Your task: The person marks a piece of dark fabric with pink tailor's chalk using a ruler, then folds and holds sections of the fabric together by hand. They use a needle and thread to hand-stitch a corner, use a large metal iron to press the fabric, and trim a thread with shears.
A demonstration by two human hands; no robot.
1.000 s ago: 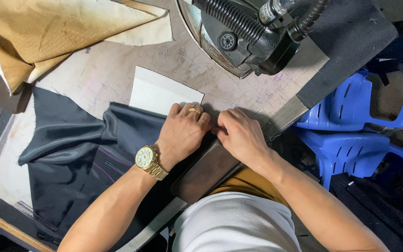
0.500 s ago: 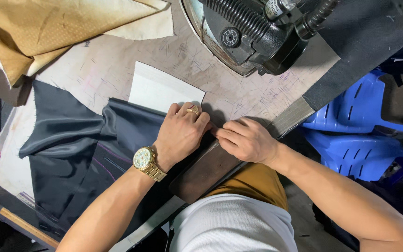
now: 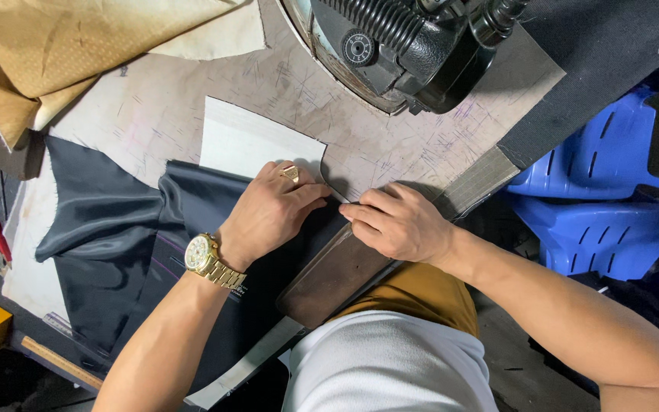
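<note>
The dark cloth (image 3: 108, 229) has a smooth, satiny sheen, catching light along its folds. Beside it, the white sheet (image 3: 249, 145) looks like matt paper or stiff interfacing; which one I cannot tell. The desk (image 3: 390, 152) is worn and matt, scratched all over with pen marks. The tan fabric (image 3: 62, 53) above the dark cloth is dull, with a fine dotted weave. The watch (image 3: 204, 255) is shiny gold metal. The chairs (image 3: 612, 191) are smooth blue plastic.
</note>
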